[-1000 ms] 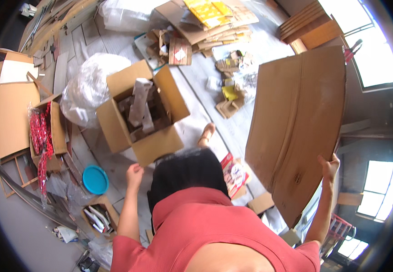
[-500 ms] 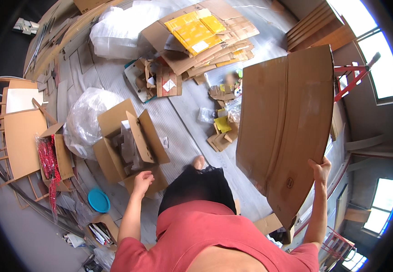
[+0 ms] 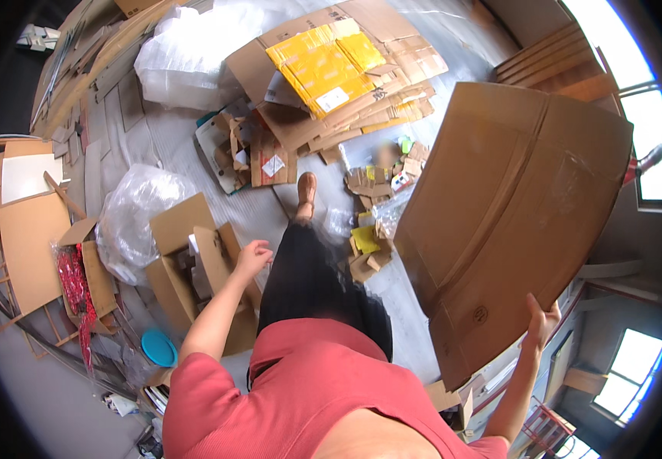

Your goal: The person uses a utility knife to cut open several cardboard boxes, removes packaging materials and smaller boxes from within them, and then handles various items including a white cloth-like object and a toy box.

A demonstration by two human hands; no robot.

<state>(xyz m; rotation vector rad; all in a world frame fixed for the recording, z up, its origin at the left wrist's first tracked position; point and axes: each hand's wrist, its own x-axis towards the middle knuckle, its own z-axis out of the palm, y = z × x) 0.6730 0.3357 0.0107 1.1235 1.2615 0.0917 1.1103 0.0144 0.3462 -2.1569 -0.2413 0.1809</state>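
A large flattened cardboard box (image 3: pixel 491 206) stands tilted at my right side, reaching well ahead of me. My right hand (image 3: pixel 543 320) grips its near right edge, with the thumb showing along that edge. My left hand (image 3: pixel 253 258) hangs free in front of my waist, fingers loosely bent and apart, holding nothing I can see. Just beyond and left of it is an open cardboard carton (image 3: pixel 170 283) with white packing pieces inside. Ahead lies a stack of flattened cardboard (image 3: pixel 411 57), topped by a yellow-taped flat piece (image 3: pixel 323 65).
Bubble wrap heaps lie at the far left (image 3: pixel 186 65) and by the open carton (image 3: pixel 136 218). Cardboard scraps (image 3: pixel 369 183) and a small opened box (image 3: pixel 270 149) litter the floor ahead. A blue round lid (image 3: pixel 159 348) and a box of red packets (image 3: pixel 79 283) are at left.
My right hand and the flattened box have swung outward to the right, the box tilting more. One foot has stepped forward. My left hand has risen slightly and moved forward.
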